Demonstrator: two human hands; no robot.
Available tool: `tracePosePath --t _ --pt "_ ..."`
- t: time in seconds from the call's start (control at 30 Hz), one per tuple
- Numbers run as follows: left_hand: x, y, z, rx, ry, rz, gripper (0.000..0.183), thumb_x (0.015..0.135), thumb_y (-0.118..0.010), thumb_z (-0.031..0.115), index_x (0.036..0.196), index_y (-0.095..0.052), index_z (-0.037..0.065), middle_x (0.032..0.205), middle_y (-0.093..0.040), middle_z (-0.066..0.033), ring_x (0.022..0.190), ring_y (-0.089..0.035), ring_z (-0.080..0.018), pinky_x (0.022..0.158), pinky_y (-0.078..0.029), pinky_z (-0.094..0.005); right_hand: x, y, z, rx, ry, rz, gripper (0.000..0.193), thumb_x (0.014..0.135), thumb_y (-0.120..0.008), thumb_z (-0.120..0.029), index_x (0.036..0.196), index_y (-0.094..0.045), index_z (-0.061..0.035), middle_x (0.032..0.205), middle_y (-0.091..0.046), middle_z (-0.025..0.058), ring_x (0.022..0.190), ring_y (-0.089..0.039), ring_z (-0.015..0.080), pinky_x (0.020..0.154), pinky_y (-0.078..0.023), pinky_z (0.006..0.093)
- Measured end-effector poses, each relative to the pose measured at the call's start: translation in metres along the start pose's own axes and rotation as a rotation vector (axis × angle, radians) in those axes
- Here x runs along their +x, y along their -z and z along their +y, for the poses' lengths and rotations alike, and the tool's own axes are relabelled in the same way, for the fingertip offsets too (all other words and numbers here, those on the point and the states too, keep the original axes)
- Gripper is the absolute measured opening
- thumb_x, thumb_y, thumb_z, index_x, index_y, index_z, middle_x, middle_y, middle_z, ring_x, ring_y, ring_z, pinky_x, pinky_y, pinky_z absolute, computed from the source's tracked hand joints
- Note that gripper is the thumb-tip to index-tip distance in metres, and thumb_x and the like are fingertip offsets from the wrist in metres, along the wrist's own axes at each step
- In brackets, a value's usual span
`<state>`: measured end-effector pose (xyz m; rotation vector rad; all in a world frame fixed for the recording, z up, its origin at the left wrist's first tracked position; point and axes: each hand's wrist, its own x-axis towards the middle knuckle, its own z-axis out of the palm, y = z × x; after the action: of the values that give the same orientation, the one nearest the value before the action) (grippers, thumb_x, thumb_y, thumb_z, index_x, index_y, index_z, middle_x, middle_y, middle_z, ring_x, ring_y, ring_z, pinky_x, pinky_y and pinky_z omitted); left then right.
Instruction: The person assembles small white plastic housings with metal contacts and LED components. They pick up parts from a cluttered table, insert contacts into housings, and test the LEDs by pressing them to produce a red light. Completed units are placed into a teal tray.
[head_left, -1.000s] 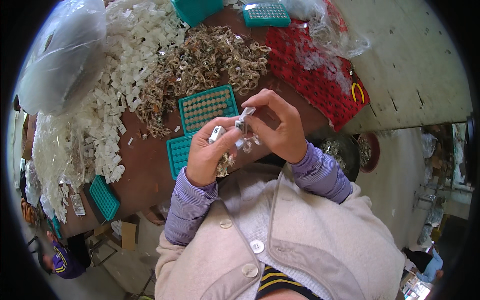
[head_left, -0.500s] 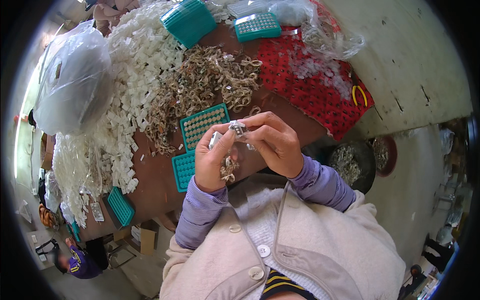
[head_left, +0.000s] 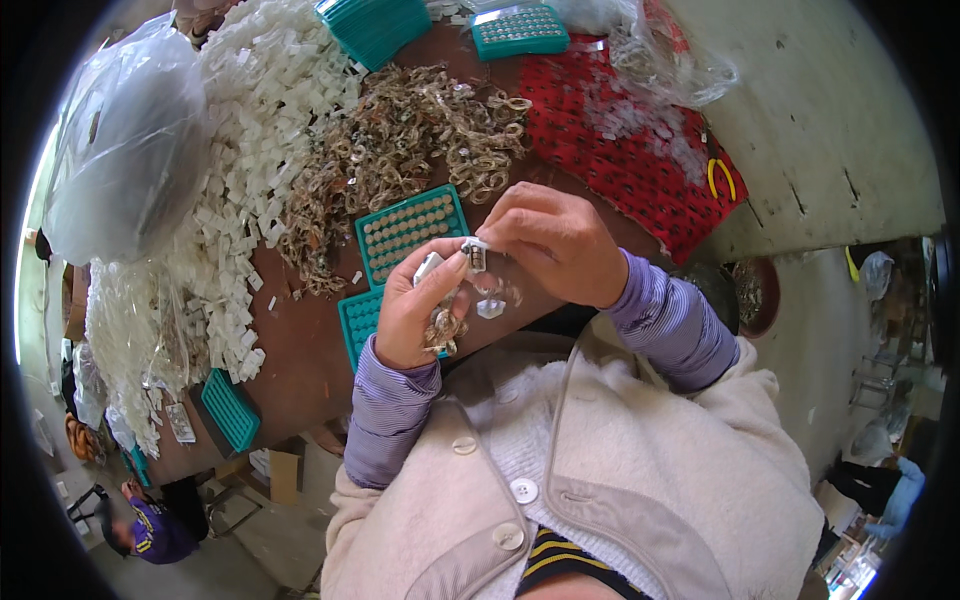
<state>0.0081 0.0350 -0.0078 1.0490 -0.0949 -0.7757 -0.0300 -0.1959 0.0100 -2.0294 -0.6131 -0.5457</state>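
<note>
My left hand is closed round several small things above the table's near edge. Between its thumb and finger stands a small white plastic piece with a dark, slotted front. A second white piece shows between its fingers. Tangled brownish loops hang from the palm. My right hand is closed, its fingertips pinching the top edge of the slotted piece. Below it dangles a shiny, pale faceted piece. Just beyond my left hand lies a teal tray of round beige pieces; another teal tray adjoins it.
A heap of brownish loops and a large pile of white plastic pieces cover the far table. To the right lie a red spotted cloth and yellow-handled pliers. A person is at lower left.
My right hand has risen slightly and turned, and its fingertips now meet the slotted piece's top edge. The pale faceted piece below shows more clearly. The whole view has shifted a little.
</note>
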Motion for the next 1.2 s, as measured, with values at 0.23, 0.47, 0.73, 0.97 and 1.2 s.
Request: tracePosePath --t 0.23,0.47,0.73,0.97,1.2 --pt "-0.007 -0.023 -0.024 0.118 -0.284 0.149 0.017 0.108 -0.069 0.015 0.120 -0.069 0.002 0.095 -0.073 -0.0023 0.071 -0.065 -0.0071 0.060 -0.052 -0.0221 -0.012 -0.038 -0.023 -0.171 0.084 0.272 0.030 0.077 -0.083 0.001 0.102 -0.066 0.0001 0.103 -0.069 0.0161 0.096 -0.072 0.0342 0.083 -0.060 0.0440" --pt "0.005 -0.029 -0.016 -0.120 0.109 0.021 0.017 0.110 -0.067 0.022 0.114 -0.069 0.007 0.093 -0.073 -0.0041 0.061 -0.061 -0.0061 0.050 -0.048 -0.0194 -0.033 -0.025 -0.014 -0.300 0.089 0.288 0.019 0.080 -0.078 -0.006 0.091 -0.064 0.0001 0.095 -0.069 0.0143 0.090 -0.071 0.0324 0.082 -0.062 0.0421" --pt "0.023 -0.057 -0.016 -0.027 -0.028 0.107 0.016 0.107 -0.068 0.016 0.121 -0.068 0.008 0.116 -0.079 -0.0174 0.066 -0.061 -0.0034 0.048 -0.048 -0.0184 -0.063 0.074 0.043 -0.508 -0.195 0.341 0.015 0.088 -0.080 -0.005 0.103 -0.079 -0.0035 0.098 -0.072 0.0134 0.089 -0.071 0.0321 0.077 -0.058 0.0418" --pt "0.028 -0.060 -0.019 0.050 -0.005 -0.007 0.025 0.106 -0.070 0.014 0.130 -0.068 0.007 0.119 -0.079 -0.0188 0.064 -0.062 -0.0062 0.050 -0.050 -0.0216 -0.039 0.092 0.115 -0.801 -0.299 0.196 0.011 0.087 -0.081 -0.016 0.090 -0.075 -0.0068 0.093 -0.064 0.0083 0.098 -0.066 0.0304 0.087 -0.054 0.0452" --pt "0.025 -0.044 -0.011 -0.006 0.030 0.030 0.025 0.106 -0.069 0.014 0.130 -0.068 0.005 0.118 -0.078 -0.0216 0.065 -0.061 -0.0050 0.053 -0.048 -0.0197 -0.071 0.091 0.092 -0.117 -0.621 0.484 0.006 0.090 -0.075 -0.003 0.093 -0.069 -0.0036 0.082 -0.070 0.0060 0.083 -0.070 0.0275 0.073 -0.056 0.0398"
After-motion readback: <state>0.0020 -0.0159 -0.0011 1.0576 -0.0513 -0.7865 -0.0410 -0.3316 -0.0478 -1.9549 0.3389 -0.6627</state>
